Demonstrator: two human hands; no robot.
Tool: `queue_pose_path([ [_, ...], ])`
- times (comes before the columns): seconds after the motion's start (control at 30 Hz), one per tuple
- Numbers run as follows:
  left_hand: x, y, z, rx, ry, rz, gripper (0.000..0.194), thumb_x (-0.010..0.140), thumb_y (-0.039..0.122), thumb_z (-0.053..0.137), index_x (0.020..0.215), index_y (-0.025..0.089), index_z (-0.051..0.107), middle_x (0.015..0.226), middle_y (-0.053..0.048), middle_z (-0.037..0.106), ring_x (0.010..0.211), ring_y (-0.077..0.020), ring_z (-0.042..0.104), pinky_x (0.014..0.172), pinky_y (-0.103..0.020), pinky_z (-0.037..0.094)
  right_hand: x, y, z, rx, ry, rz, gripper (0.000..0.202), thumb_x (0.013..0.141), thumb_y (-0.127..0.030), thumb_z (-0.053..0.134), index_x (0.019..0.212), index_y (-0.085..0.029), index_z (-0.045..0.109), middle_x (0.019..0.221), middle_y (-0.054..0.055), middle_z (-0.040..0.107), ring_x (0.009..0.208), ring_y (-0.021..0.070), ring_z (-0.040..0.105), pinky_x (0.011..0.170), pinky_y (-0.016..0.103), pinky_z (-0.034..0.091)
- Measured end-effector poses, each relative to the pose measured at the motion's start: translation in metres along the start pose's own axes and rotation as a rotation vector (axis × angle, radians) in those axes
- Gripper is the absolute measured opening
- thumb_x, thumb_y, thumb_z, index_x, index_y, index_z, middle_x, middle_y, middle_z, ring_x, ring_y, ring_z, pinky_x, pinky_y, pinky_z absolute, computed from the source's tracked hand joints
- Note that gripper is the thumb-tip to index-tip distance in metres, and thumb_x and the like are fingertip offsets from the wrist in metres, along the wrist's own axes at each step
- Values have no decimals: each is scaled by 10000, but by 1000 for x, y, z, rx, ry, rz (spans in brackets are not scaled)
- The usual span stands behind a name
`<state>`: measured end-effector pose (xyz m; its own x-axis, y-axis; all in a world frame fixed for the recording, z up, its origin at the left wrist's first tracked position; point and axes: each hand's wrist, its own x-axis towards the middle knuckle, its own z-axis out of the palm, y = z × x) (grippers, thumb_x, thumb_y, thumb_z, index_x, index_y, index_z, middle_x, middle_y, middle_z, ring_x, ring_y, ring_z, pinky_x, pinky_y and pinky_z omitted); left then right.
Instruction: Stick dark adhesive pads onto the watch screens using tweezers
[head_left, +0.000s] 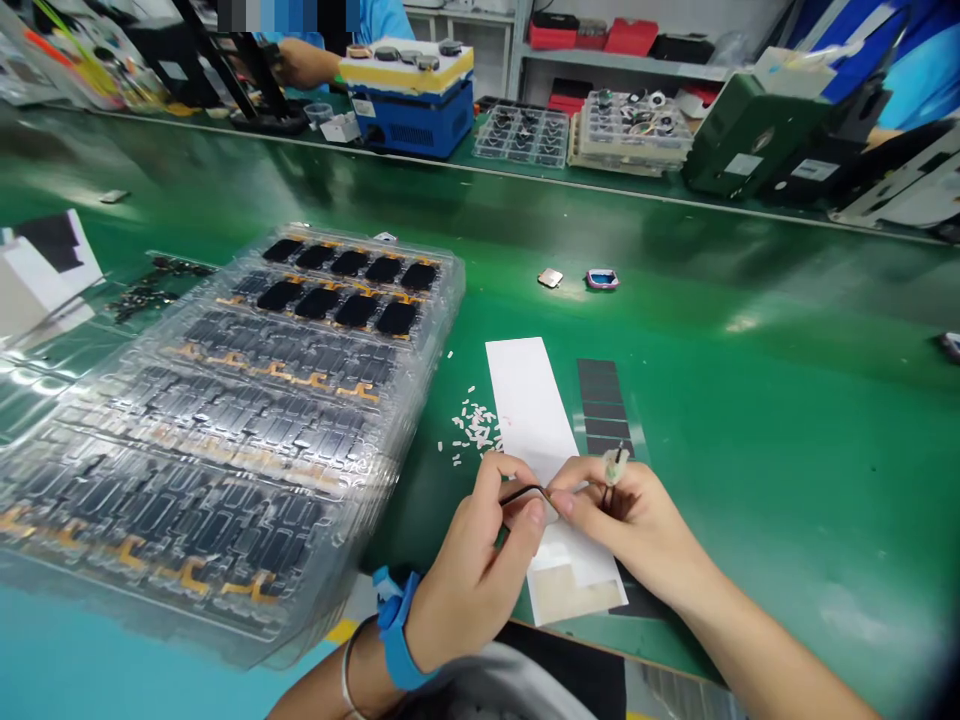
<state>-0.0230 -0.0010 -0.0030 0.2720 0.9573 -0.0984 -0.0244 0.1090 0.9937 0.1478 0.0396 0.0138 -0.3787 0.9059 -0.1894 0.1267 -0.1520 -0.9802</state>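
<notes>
Both hands meet above a white paper strip (529, 385) near the bench's front edge. My left hand (499, 540), with a blue band at the wrist, is closed on a small dark-edged part (530, 489). Thumb and fingers of my right hand (619, 505) pinch the same part at its right end. A dark-tipped tool with a pale wrapping (616, 465) is also tucked in my right hand's fingers. Small white pieces (478, 425) lie scattered left of the paper. Dark rectangular stickers (602, 405) on a clear sheet lie to its right.
Stacked clear trays (442, 300) of black screens fill the left side. Two small parts, one metallic (550, 277) and one blue inside (602, 279), lie farther back. Beyond stand a blue box (420, 120), component trays (523, 134) and a green device (754, 135). People's arms show behind.
</notes>
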Motion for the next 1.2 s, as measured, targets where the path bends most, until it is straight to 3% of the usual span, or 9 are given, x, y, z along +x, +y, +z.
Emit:
queue_pose_path([
  [0.2,-5,-6,-4,8,-28,-20,180,1036,418,387,1059,240,402,786,15,488,672,-134,426,590,-248,358,0,3,0,27,-13,49,354,828,-518,667,726,-179,656,550,-17,522,455,71,310,422,222,258],
  [0.37,-5,-7,-3,-3,-6,-44,196,1022,427,444,1070,239,412,870,1,502,695,-123,445,601,-245,374,-1,1,6,-66,62,-84,270,843,-401,666,700,-173,666,491,-68,347,468,69,254,431,218,216],
  [0.67,0,-4,-1,-69,-23,-34,193,1050,416,376,1025,225,392,726,48,473,644,-108,432,595,-245,351,-1,-4,10,-143,135,-200,228,850,-304,659,672,-163,667,541,-46,453,475,64,322,425,208,258],
  [0.87,1,-5,-1,-75,-27,-44,166,1052,396,377,1021,233,376,713,62,449,622,-95,406,582,-219,350,-2,0,10,-107,108,-135,243,858,-325,643,676,-163,652,561,-32,487,492,73,347,447,221,270],
  [1.03,2,-3,0,-9,4,-45,148,1032,364,432,1006,233,368,756,48,448,644,-104,408,573,-215,352,-1,2,12,-89,107,-112,251,847,-323,643,657,-161,625,548,-59,383,507,69,308,460,213,250],
  [1.2,2,-3,0,38,32,-58,143,1023,350,450,999,230,376,777,35,458,672,-113,434,570,-218,354,1,2,13,-44,86,-108,276,850,-314,634,626,-166,571,548,-49,447,512,69,367,468,200,297],
])
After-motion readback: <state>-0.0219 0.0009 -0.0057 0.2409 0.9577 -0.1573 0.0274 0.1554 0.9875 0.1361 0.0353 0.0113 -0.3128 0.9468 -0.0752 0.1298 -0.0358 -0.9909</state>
